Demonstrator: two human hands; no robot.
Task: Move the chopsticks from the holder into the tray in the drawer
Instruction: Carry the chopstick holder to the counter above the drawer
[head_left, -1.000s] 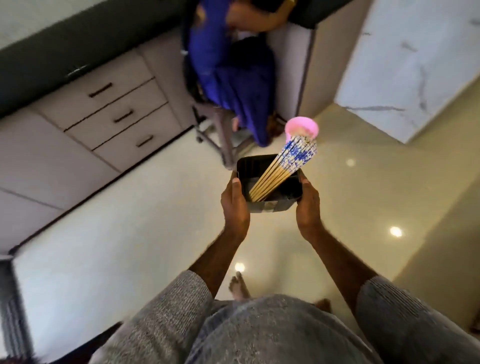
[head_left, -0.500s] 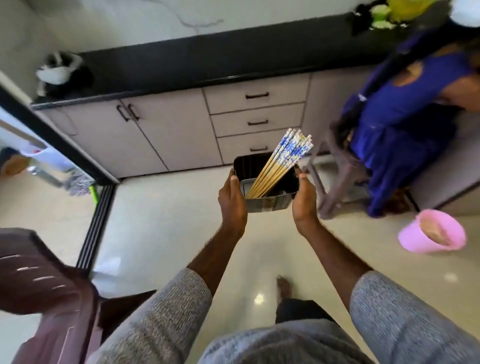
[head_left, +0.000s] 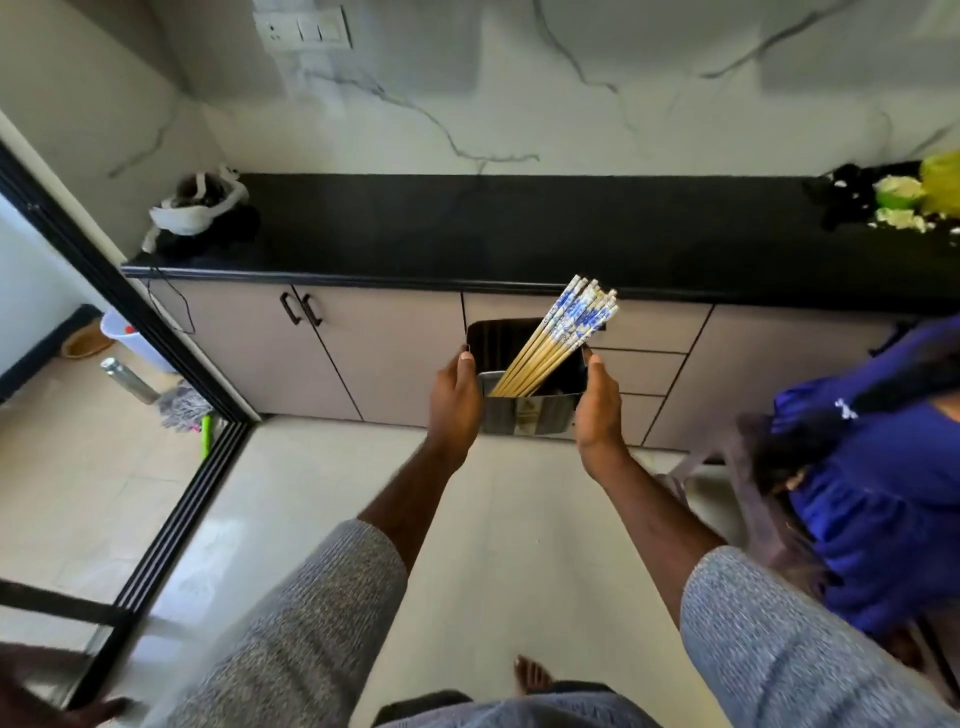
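left hand and right hand clasp the holder's sides; chopsticks lean inside

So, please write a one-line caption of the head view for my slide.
Both hands, left and right, carry a metal holder of blue-patterned chopsticks toward the closed drawers.

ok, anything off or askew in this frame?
Nothing spilled or damaged. The chopsticks lean hard to the right in the holder, patterned ends well past its rim. Left hand and right hand grip its sides, out in front over the floor. The drawers ahead are all closed.
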